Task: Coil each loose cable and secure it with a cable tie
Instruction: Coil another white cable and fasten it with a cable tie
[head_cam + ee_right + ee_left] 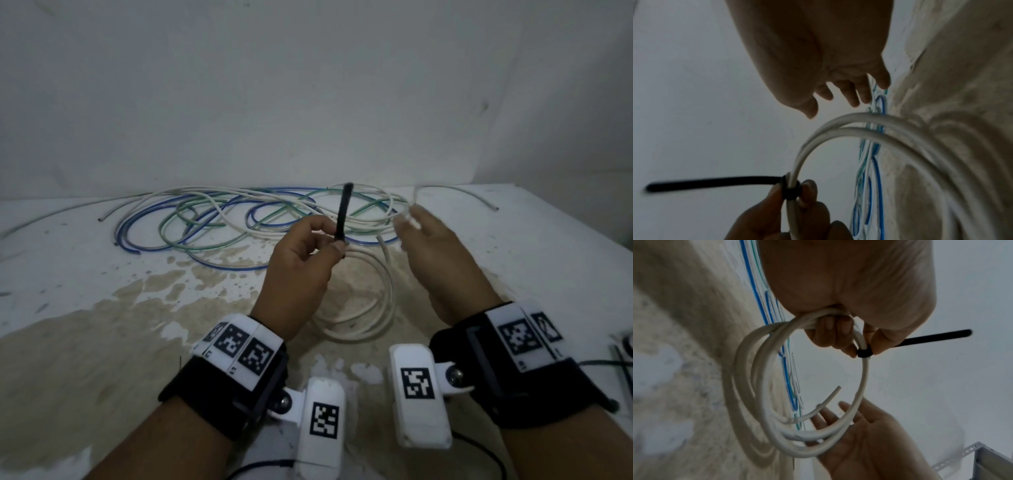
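Above table: left hand (301,253) gripping coil (363,301)

We see a white tabletop (102,281) blotched with a tan stain (85,342), backed by a pale wall (308,85). In the left wrist view, we catch a perforated metal shelf frame (970,454) at the corner.

Left hand (301,253) pinching, right hand (442,260) loose

Loose cables (239,219) sprawl across the far table (85,274) (wall just behind); nearer stained surface lies bare.
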Demonstrator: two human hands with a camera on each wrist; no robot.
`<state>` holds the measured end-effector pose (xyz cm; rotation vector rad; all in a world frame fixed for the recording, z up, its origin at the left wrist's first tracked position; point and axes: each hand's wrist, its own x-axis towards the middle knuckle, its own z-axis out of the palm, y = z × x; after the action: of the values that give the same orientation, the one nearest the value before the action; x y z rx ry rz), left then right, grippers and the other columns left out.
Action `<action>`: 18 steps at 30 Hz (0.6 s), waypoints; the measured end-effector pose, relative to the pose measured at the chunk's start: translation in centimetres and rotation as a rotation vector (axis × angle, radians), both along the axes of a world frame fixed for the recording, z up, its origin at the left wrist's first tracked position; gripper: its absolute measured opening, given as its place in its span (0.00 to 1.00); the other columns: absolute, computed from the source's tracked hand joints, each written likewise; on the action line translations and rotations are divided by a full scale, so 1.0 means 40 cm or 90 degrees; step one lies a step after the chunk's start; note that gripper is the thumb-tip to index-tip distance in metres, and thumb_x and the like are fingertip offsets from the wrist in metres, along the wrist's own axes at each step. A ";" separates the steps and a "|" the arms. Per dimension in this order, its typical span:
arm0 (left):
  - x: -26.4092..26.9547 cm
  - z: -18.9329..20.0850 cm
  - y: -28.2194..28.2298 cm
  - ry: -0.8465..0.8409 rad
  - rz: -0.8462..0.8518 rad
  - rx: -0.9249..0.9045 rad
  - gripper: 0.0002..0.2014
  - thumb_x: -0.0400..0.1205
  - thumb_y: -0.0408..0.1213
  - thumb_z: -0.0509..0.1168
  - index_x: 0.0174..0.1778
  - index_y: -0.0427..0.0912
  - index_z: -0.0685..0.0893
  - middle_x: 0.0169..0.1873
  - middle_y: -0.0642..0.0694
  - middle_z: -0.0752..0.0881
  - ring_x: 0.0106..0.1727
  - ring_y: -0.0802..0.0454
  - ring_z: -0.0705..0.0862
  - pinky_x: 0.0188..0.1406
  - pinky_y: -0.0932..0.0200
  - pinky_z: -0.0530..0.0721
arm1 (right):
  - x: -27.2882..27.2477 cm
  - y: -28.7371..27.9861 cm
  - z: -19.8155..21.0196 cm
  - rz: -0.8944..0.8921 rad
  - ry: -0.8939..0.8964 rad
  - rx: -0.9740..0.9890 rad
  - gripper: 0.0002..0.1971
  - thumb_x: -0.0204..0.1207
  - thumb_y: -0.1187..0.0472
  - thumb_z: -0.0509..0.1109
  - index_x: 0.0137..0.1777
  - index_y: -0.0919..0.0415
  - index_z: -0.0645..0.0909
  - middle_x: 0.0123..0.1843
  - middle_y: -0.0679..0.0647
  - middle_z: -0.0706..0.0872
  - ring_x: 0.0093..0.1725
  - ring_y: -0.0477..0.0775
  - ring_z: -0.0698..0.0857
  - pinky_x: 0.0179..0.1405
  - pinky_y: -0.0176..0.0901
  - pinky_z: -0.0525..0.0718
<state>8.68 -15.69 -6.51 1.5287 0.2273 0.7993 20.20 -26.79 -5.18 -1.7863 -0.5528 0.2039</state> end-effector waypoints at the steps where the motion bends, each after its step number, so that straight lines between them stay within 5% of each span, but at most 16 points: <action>1: -0.001 0.001 0.001 -0.007 -0.001 -0.016 0.05 0.76 0.30 0.66 0.41 0.45 0.77 0.30 0.43 0.75 0.18 0.59 0.65 0.20 0.67 0.65 | 0.002 0.001 -0.008 0.041 0.027 -0.059 0.18 0.83 0.47 0.58 0.67 0.52 0.78 0.69 0.51 0.80 0.65 0.52 0.80 0.67 0.50 0.74; 5: -0.002 -0.001 0.013 -0.020 0.033 -0.057 0.08 0.83 0.23 0.59 0.44 0.42 0.76 0.27 0.45 0.74 0.17 0.59 0.64 0.17 0.68 0.63 | 0.000 0.009 -0.033 0.115 0.041 -0.071 0.15 0.83 0.52 0.61 0.46 0.61 0.85 0.47 0.60 0.89 0.46 0.64 0.86 0.50 0.54 0.83; 9: -0.001 -0.006 0.032 -0.011 0.049 -0.087 0.07 0.83 0.26 0.60 0.45 0.41 0.78 0.20 0.54 0.75 0.16 0.60 0.64 0.16 0.68 0.63 | -0.013 0.007 -0.017 0.078 -0.059 0.089 0.10 0.81 0.58 0.67 0.40 0.55 0.86 0.29 0.48 0.84 0.28 0.48 0.81 0.34 0.47 0.82; 12: -0.002 -0.009 0.036 -0.003 0.021 -0.098 0.08 0.83 0.24 0.59 0.42 0.40 0.79 0.23 0.51 0.77 0.16 0.59 0.63 0.18 0.68 0.62 | -0.031 0.011 -0.004 0.058 -0.182 0.135 0.09 0.80 0.59 0.68 0.39 0.48 0.85 0.33 0.41 0.87 0.37 0.41 0.85 0.45 0.40 0.82; 14: -0.002 -0.011 0.036 0.001 -0.002 -0.105 0.09 0.82 0.23 0.59 0.43 0.39 0.80 0.25 0.50 0.78 0.18 0.58 0.64 0.20 0.66 0.61 | -0.048 0.019 -0.008 0.090 -0.198 0.130 0.07 0.79 0.60 0.70 0.45 0.48 0.88 0.41 0.41 0.89 0.46 0.43 0.87 0.52 0.44 0.84; 18: -0.004 -0.015 0.040 -0.005 -0.039 -0.102 0.09 0.83 0.23 0.57 0.45 0.39 0.80 0.25 0.52 0.80 0.23 0.56 0.67 0.22 0.62 0.63 | -0.075 0.033 -0.024 0.169 -0.174 0.079 0.11 0.79 0.63 0.68 0.45 0.44 0.86 0.37 0.41 0.87 0.32 0.41 0.86 0.39 0.43 0.83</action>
<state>8.52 -14.08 -7.10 1.3756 0.2323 0.7209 17.19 -25.47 -6.14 -1.6255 -0.9794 0.1049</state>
